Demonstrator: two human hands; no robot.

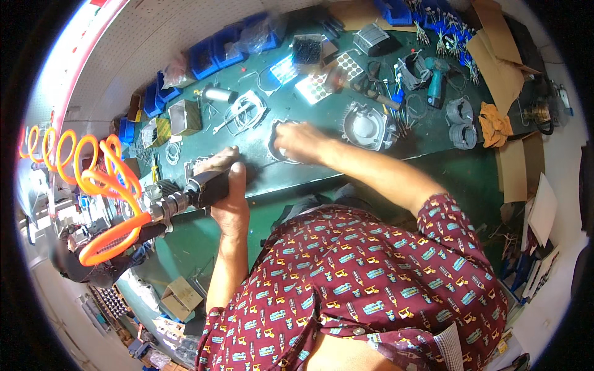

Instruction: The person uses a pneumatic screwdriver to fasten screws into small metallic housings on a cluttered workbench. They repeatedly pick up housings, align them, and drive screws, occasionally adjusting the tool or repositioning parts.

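My left hand [230, 201] is wrapped round a black air tool [208, 187], whose metal fitting joins an orange coiled hose [114, 238]. The tool lies near the table's front edge; its working end is hidden behind the hand. My right hand [301, 143] reaches over a round metal housing [273, 150], fingers curled down inside its rim. What those fingertips hold, if anything, is hidden. Just right of that hand rests a larger grey cast metal housing [365, 127], open side up.
White cables [245, 112] and a metal cylinder [219, 94] lie behind my hands. Blue bins [226, 46] line the back wall. A teal cordless drill [437, 83], ring-shaped metal parts [460, 111] and an orange cloth [494, 125] are on the right. Another person [93, 260] is at far left.
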